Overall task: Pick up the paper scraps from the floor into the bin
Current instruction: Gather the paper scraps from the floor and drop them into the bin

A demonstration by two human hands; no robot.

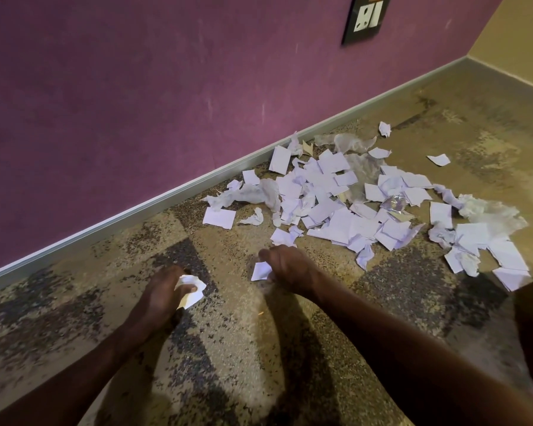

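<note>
Left hand (162, 290) clutching crumpled scrap (192, 289), right hand (285, 265) pinching another (261, 271); bin unseen, risk dropping scraps en route.

- A purple wall (120, 96) with pale scuff marks.
- A black switch plate (366, 18) with a white socket, high on that wall.
- A grey skirting board (166, 192) along its foot.
- A beige wall (517, 35) at right.

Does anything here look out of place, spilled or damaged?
Yes. A heap of torn paper scraps lies strewn over the floor near the purple wall, mixed with crumpled tissue and a bit of clear plastic. Each hand, left hand and right hand, grips a scrap. No bin is visible.
</note>
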